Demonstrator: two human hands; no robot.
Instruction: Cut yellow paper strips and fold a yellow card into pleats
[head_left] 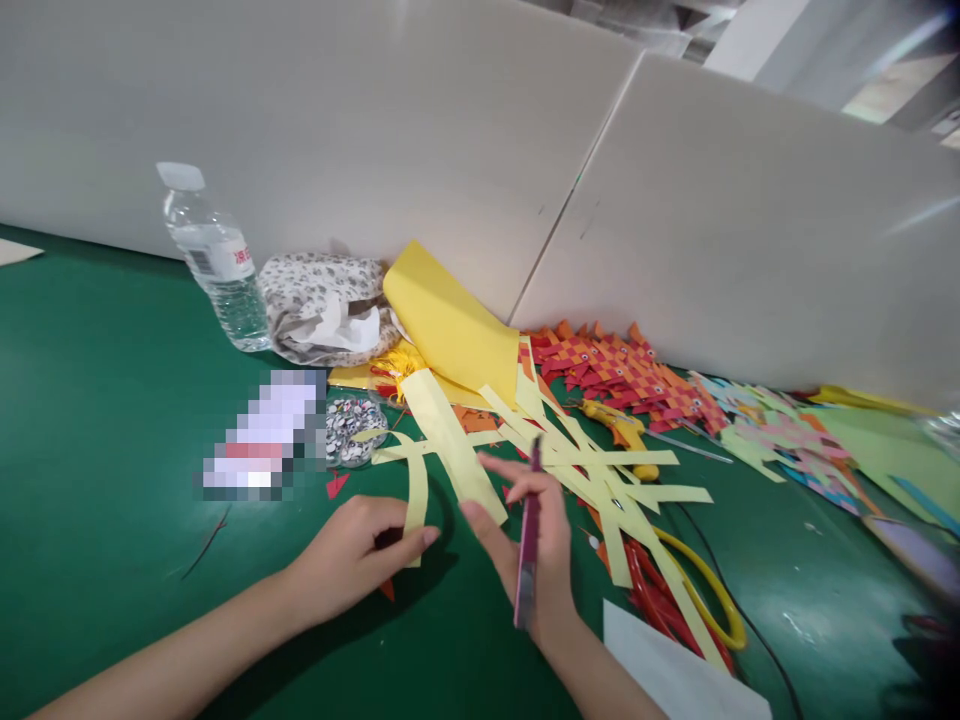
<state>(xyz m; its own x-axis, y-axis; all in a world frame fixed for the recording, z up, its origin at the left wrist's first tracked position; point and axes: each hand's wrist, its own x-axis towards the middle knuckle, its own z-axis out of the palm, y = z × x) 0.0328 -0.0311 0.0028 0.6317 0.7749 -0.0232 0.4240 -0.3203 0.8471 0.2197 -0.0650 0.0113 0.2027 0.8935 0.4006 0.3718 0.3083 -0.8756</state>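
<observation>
My left hand [367, 550] pinches a narrow pale yellow paper strip [417, 490] between thumb and fingers; the strip stands up and its top curls over to the left. In my right hand [544, 540] lies a slim purple craft knife [529, 550], tucked against the fingers and pointing away from me. The right thumb and index finger are near the lower end of a wider pale yellow paper piece [457, 450]; whether they grip it I cannot tell. Several loose yellow strips [592, 458] lie crossed over each other to the right of that hand.
A water bottle [217, 265], a cloth tissue holder [322, 285] and a folded yellow sheet [457, 325] stand along the grey partition. A blurred-out phone [266, 430] and googly eyes [352, 430] lie left. Right are woven orange-red paper fish [622, 370], a yellow glue gun [619, 425] and yellow-handled scissors [720, 590].
</observation>
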